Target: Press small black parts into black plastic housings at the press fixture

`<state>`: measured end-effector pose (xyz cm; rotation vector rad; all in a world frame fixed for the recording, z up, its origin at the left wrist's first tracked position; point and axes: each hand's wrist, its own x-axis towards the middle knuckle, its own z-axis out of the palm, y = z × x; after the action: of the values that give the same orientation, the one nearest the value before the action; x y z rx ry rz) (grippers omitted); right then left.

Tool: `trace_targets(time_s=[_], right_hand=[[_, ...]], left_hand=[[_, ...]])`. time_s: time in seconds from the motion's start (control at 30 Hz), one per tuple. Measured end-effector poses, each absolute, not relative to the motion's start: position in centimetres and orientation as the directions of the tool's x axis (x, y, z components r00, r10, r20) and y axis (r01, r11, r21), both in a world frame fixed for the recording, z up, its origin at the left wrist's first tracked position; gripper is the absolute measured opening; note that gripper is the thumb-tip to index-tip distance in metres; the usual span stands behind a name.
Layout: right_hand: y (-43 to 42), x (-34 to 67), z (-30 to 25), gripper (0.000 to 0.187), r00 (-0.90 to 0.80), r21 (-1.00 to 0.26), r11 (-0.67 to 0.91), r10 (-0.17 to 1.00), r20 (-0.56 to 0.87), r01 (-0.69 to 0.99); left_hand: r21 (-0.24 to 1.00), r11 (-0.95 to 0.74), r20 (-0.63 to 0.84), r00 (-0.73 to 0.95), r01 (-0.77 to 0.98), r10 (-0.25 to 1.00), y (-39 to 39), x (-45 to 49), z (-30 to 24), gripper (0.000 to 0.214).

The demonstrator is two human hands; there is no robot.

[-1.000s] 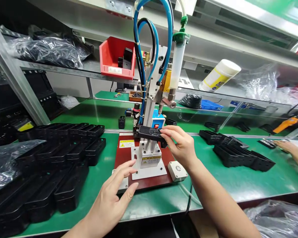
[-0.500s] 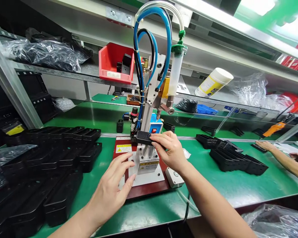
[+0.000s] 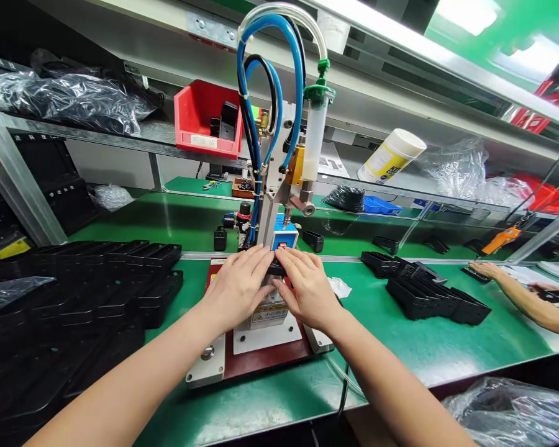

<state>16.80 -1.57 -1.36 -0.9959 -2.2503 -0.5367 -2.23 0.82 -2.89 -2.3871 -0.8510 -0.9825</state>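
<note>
My left hand and my right hand meet at the middle of a bench-top dispensing machine. Both grip a black plastic part from its two sides, thumbs low and fingers over the top. Most of the part is hidden under my fingers. It sits at the metal fixture below the machine's nozzle. Above hangs a clear syringe with a green cap. Behind my fingertips stands a blue control box with a red switch.
Rows of black plastic housings fill the left of the green bench; another stack lies right. A red bin and a white canister stand on the shelf. A co-worker's hand rests at far right near an orange screwdriver.
My left hand has moved up and right from open air onto the black plastic part. My right hand keeps hold of it, slightly lower. The whole view has shifted a little.
</note>
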Motion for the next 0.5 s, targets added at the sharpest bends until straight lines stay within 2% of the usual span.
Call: trace_targets(time_s=[0.23,0.37,0.5], right_hand=[[-1.6,17.1,-1.7,0.037,-0.49,0.119,0.591,0.521,0.699,0.798],[-1.6,16.5,-1.6,0.042,-0.484,0.135,0.549,0.563,0.67,0.825],[-2.3,17.5,-1.3,0.051,-0.498,0.074,0.62,0.546,0.674,0.781]], left_hand=[[-0.24,-0.655,0.74,0.572,0.716,0.353,0.1,-1.3,-2.0,0.036],[-0.194,-0.711,0.68,0.615,0.676,0.399,0.7,-1.6,-1.9,0.044],[-0.171,-0.725,0.704,0.597,0.668,0.384,-0.1,-3.2,-2.8,0.056]])
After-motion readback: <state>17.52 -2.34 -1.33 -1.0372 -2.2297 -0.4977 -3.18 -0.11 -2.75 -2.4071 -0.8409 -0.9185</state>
